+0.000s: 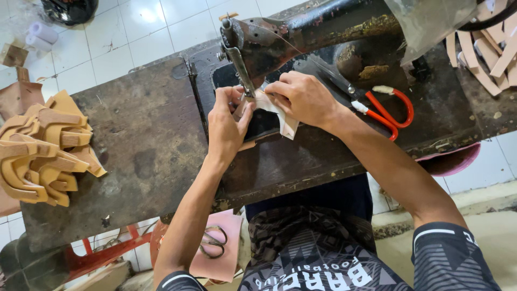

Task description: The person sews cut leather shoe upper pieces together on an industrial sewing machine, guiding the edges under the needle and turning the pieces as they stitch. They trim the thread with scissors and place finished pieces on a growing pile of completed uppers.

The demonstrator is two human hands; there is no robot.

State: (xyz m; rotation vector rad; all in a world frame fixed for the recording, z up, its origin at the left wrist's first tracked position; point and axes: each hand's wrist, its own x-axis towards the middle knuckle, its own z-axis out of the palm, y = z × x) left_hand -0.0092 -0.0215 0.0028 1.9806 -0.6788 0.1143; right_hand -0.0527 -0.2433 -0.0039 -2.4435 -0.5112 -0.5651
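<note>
My left hand (226, 125) and my right hand (302, 98) both pinch a pale, cream-coloured leather piece (280, 116) under the needle bar (241, 64) of an old black sewing machine (318, 37). The left hand holds the piece's left edge beside the presser foot. The right hand presses its right side, with a strip of the piece hanging down below the fingers. Both hands rest on the machine's dark bed.
Red-handled scissors (385, 108) lie right of my right hand. A stack of tan cut pieces (43, 151) sits at the table's left end, more pale strips (487, 51) at the far right. Small scissors (212, 242) lie on a pink pad below the worn wooden table (140, 151).
</note>
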